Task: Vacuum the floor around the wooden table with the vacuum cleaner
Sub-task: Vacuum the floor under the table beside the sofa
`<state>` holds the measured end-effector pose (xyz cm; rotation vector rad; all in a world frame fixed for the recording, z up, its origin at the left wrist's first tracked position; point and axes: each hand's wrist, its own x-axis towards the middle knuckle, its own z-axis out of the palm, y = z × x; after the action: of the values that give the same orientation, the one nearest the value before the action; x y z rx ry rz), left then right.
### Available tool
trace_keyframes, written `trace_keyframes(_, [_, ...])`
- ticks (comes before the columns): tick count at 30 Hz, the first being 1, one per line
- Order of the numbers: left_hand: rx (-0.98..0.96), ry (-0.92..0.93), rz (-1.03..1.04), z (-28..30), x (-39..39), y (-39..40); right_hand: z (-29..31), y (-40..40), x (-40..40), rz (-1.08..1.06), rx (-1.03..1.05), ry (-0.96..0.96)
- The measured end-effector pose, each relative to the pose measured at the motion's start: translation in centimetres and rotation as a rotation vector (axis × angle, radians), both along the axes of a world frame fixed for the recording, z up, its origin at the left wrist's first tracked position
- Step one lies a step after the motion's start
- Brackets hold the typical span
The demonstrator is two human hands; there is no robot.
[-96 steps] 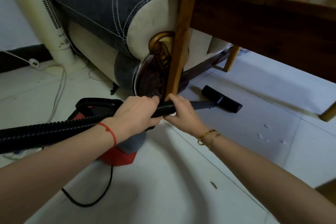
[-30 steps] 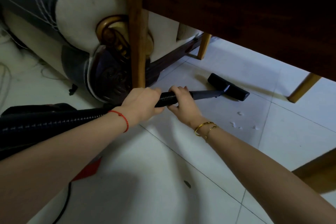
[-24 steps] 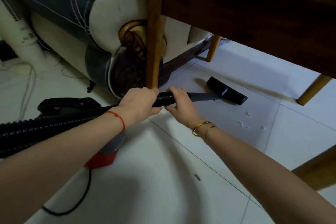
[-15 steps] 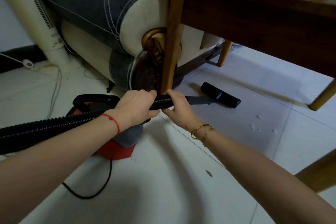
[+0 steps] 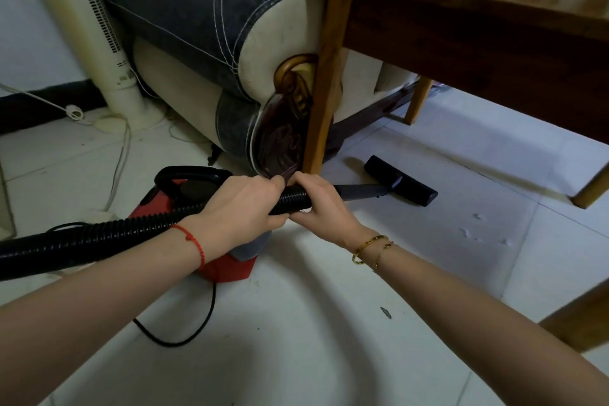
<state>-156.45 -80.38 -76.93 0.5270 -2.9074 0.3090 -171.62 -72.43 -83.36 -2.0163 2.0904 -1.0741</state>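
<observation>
My left hand point(image 5: 242, 208) grips the black ribbed vacuum hose point(image 5: 99, 239) near its front end. Just ahead of it, my right hand point(image 5: 321, 206) grips the same hose where it joins the dark wand point(image 5: 361, 191). The wand runs forward to the black floor nozzle point(image 5: 400, 180), which lies flat on the white tiles under the wooden table point(image 5: 478, 20), just past its near left leg point(image 5: 324, 82). The red vacuum body point(image 5: 227, 265) with a black handle sits on the floor beneath my left wrist. Small white scraps point(image 5: 474, 229) lie on the tiles right of the nozzle.
A grey and cream sofa arm point(image 5: 211, 26) stands close behind the table leg. A white tower fan point(image 5: 89, 30) with loose cords stands at the back left. The vacuum's black power cord point(image 5: 178, 333) loops on the floor. A dark speck point(image 5: 385, 312) lies between my arms.
The view has lifted and pulled back, showing the tabletop and fan again. The nozzle sits slightly nearer the table leg. Both hands keep their grip on the hose.
</observation>
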Motion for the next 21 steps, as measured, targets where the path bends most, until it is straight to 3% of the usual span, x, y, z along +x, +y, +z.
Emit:
trace_keyframes(9, [0.036,-0.042,0.012,-1.5,-5.0,-0.1,-1.6,-0.3,-4.7,-0.059,0.058,0.065])
trace_keyframes(21, [0.074,-0.084,0.084,-3.6,-15.7,-3.6,-3.4,-3.7,-13.4,-0.306,0.181,0.176])
